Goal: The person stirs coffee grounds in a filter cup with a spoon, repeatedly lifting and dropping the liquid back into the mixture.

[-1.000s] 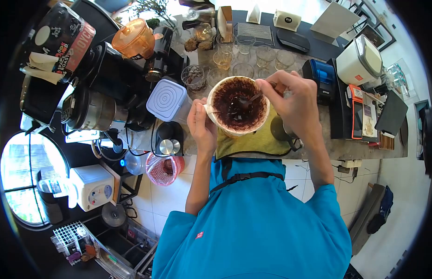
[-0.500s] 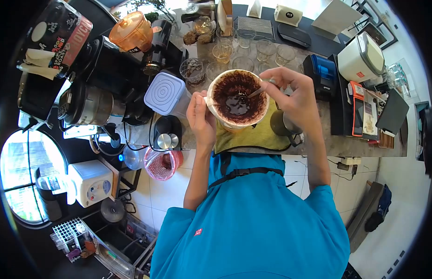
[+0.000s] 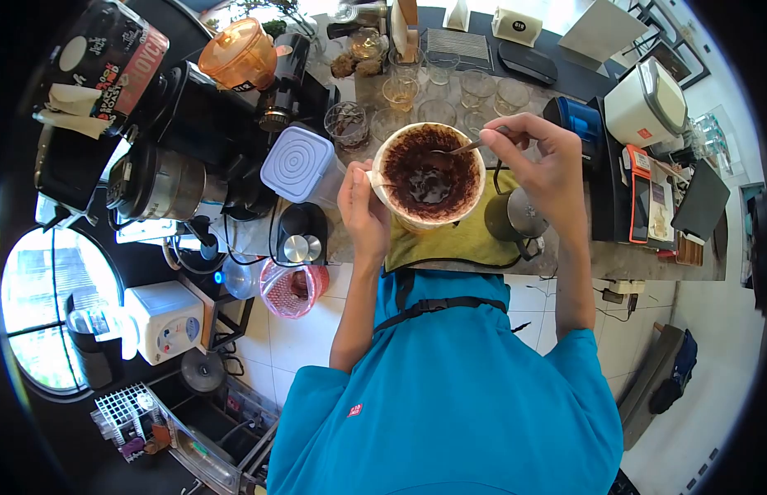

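Observation:
A white coffee dripper [image 3: 389, 198], its inside coated with dark wet coffee grounds [image 3: 429, 183], is held up over an olive cloth [image 3: 466, 241]. My left hand [image 3: 364, 208] is closed on the dripper's handle at its left side. My right hand [image 3: 542, 157] pinches a metal spoon [image 3: 476, 143] whose tip reaches into the grounds near the far wall. A dark grey kettle [image 3: 512, 216] stands on the cloth, just below my right hand. Something of clear glass shows partly under the dripper; the rest is hidden.
Several glasses [image 3: 477, 85] stand behind the dripper. A lilac-lidded container [image 3: 297, 163] and a small scale with metal knobs [image 3: 297, 249] are at the left. A blue device [image 3: 577, 122] sits at the right. A pink basket [image 3: 293, 289] is below the counter's edge.
The spoon and my right hand have moved up and right, so the spoon now lies closer to the far rim. The whole view has shifted slightly.

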A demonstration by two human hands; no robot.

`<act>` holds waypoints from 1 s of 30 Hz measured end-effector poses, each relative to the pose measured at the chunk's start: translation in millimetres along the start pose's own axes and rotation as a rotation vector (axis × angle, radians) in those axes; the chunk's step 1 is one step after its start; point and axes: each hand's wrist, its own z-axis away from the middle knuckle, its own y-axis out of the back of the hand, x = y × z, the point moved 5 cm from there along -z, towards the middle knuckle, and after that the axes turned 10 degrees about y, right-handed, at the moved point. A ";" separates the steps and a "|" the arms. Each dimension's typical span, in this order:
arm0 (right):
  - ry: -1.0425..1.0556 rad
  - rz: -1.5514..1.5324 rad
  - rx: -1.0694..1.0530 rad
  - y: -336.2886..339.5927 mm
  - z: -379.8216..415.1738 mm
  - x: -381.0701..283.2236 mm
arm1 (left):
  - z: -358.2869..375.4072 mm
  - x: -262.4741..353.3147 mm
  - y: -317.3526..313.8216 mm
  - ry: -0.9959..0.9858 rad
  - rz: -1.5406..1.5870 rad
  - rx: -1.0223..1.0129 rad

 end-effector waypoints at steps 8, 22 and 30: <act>-0.139 0.054 -0.156 -16.6 -2.1 18.3 | 1.6 1.2 -3.0 -0.010 -0.056 -0.004; -0.093 -0.107 -0.030 0.6 -5.0 16.2 | 0.1 1.3 -4.2 0.002 -0.021 -0.012; 0.094 0.261 -0.133 -16.8 -10.0 -6.7 | -1.9 2.6 -7.5 -0.011 -0.029 -0.028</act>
